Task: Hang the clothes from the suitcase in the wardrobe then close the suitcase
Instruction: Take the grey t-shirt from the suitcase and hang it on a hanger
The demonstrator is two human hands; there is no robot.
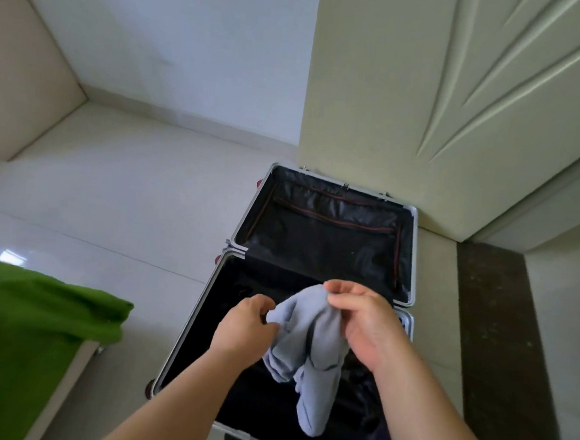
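Gripped by left hand and right hand, fingers of both curled into the fabric: a pale grey-blue soft cloth garment, dangling over the near half of an open black-lined suitcase with silver metal frame. At left, bright green cloth. Underneath, pale glossy floor tiles. Beyond the far half, just beside it, a cream panelled wardrobe door.
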